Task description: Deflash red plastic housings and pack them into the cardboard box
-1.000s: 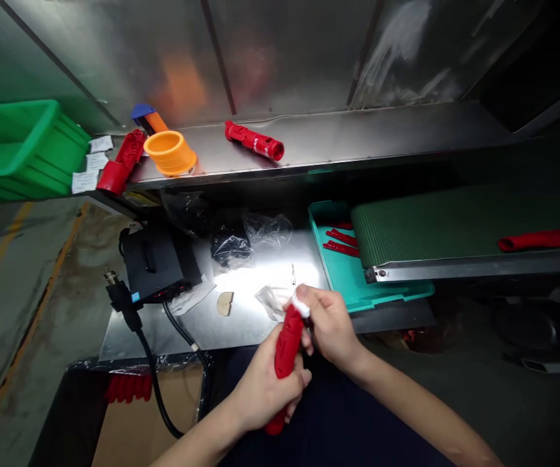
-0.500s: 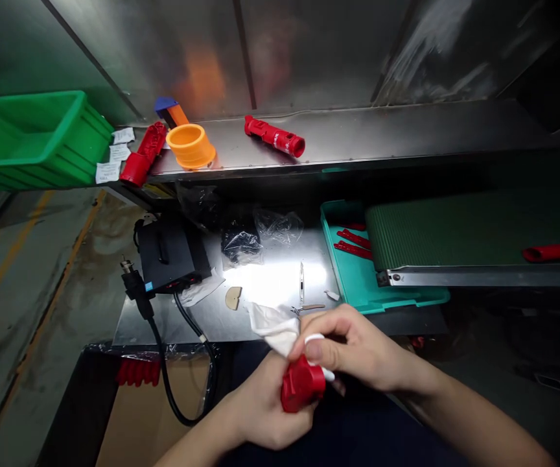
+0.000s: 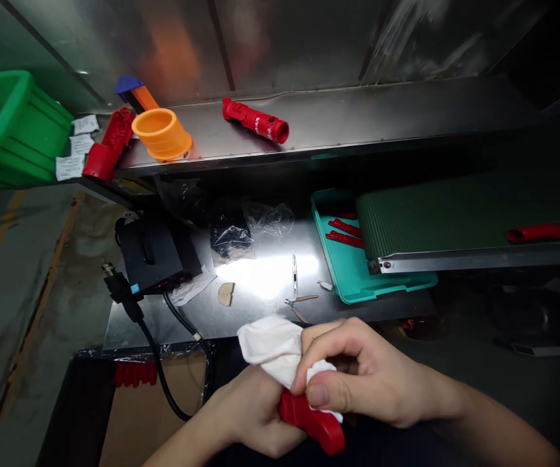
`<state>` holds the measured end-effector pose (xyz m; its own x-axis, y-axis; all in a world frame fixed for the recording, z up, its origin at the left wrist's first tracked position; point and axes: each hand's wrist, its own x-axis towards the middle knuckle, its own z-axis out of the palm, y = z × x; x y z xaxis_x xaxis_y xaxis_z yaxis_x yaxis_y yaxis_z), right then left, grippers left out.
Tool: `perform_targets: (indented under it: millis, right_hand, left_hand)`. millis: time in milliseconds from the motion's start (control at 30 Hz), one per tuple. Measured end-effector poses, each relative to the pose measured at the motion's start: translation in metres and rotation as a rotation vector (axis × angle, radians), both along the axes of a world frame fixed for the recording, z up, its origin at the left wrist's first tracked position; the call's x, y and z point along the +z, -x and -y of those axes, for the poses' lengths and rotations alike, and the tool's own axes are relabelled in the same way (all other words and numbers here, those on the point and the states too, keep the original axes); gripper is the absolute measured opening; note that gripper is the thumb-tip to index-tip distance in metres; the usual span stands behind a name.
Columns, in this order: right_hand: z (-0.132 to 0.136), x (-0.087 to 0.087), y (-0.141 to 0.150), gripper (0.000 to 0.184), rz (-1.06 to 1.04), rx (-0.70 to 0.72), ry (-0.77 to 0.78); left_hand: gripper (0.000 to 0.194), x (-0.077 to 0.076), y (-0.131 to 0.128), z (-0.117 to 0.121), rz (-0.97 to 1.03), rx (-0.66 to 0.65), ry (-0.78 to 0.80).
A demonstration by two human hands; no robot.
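Note:
My left hand point(image 3: 251, 415) is closed round a red plastic handle-shaped part point(image 3: 315, 425), held low in front of me. My right hand point(image 3: 358, 376) pinches a white cloth point(image 3: 273, 347) against the top of that part, thumb pressed on the cloth. Most of the red part is hidden by both hands and the cloth. Both hands are below the near edge of the steel worktable point(image 3: 260, 311).
On the worktable lie small scissors point(image 3: 295, 285), a tan chip point(image 3: 225, 293), plastic bags point(image 3: 251, 233) and a black device with a cable point(image 3: 151, 253). A teal tray point(image 3: 358, 279) holds red strips beneath a green conveyor point(image 3: 455, 217) carrying a red part point(image 3: 547, 230). The shelf holds an orange cup point(image 3: 161, 133), red parts point(image 3: 255, 121) and a green bin point(image 3: 8, 130).
The red part went from upright to tilted low near my lap. The white cloth, at first a small wad at its tip, now covers its upper end under my right hand.

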<state>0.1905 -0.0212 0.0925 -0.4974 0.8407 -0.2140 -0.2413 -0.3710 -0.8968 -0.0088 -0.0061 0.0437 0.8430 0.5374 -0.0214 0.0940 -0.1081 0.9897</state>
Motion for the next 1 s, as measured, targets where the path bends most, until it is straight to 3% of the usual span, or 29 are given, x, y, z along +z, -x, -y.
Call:
perform_targets:
  millis: [167,300,500,633,767,833,867,933,1000]
  right_hand:
    - [0.004,-0.016,0.004,0.037,0.014,0.04,0.201]
    - [0.006,-0.025,-0.001,0.038,-0.301,0.056,0.335]
    - [0.005,0.0,-0.007,0.011,0.008,0.037,-0.027]
    - [0.009,-0.009,0.001,0.03,-0.018,0.006,0.223]
    - [0.012,-0.026,0.004,0.038,-0.322,-0.006,0.38]
    - [0.014,-0.025,0.0,0.04,-0.348,-0.085,0.281]
    - [0.016,-0.022,-0.002,0.038,-0.283,-0.128,0.143]
    - [0.021,-0.014,-0.006,0.031,-0.056,-0.179,-0.251]
    - [0.023,-0.01,-0.005,0.038,0.222,-0.21,-0.602]
  left_hand:
    - [0.022,0.008,0.001,-0.004,-0.083,-0.12,-0.152]
    - [0.037,0.013,-0.001,-0.008,-0.03,-0.212,-0.009]
    - [0.019,0.004,0.003,-0.004,-0.042,-0.097,-0.148]
    - [0.027,0.007,0.001,-0.005,-0.047,-0.182,-0.108]
    - [0.04,0.007,0.001,-0.005,-0.023,-0.191,-0.038]
    - [0.039,0.002,0.003,-0.002,0.01,-0.106,-0.042]
    - [0.036,-0.001,0.005,0.0,0.024,-0.06,-0.06]
    - [0.024,-0.007,0.007,0.005,0.029,0.003,-0.078]
    - [0.016,-0.012,0.007,0.008,0.023,0.044,-0.051]
